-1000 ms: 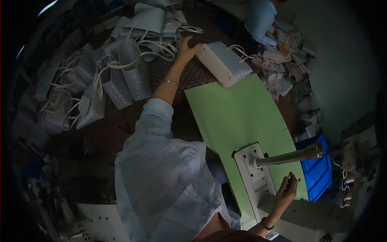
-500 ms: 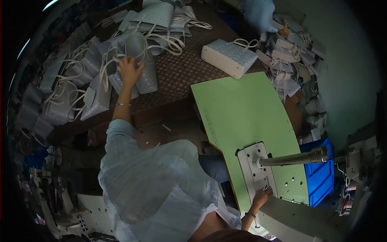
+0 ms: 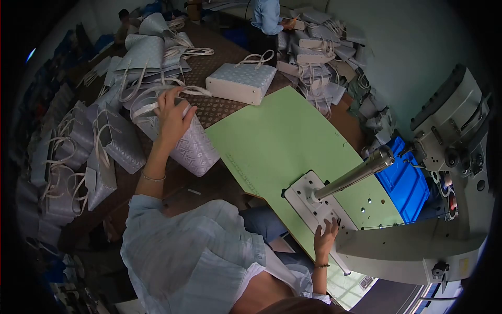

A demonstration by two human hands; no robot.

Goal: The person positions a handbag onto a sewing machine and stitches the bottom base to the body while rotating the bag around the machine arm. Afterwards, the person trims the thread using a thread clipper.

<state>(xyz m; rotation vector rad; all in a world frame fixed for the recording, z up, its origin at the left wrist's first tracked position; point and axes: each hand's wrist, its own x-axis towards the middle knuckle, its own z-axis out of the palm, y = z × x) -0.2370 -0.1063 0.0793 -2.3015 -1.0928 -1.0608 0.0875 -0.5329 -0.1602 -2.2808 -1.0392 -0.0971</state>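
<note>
My left hand (image 3: 175,118) is closed round the top edge of a silver-grey patterned handbag (image 3: 197,149), near its pale handles. The bag tilts, its lower end toward the green worktop (image 3: 282,125). My right hand (image 3: 325,238) lies on the white base plate (image 3: 308,196) of a sewing machine with a metal post (image 3: 355,172), fingers apart. A small dark item beside those fingertips is too small to make out. Another silver handbag (image 3: 241,82) lies at the worktop's far edge, its pale base facing me.
Several silver bags (image 3: 120,138) stand at the left, and more bags (image 3: 144,57) are heaped on the brown patterned table (image 3: 222,52). A blue crate (image 3: 405,183) sits right of the worktop. Behind, a person in a blue shirt (image 3: 266,18) stands by a bag pile (image 3: 314,52).
My left hand has lifted a handbag from the group and brought it toward the green worktop. My right hand's fingers have spread on the plate. The view has turned.
</note>
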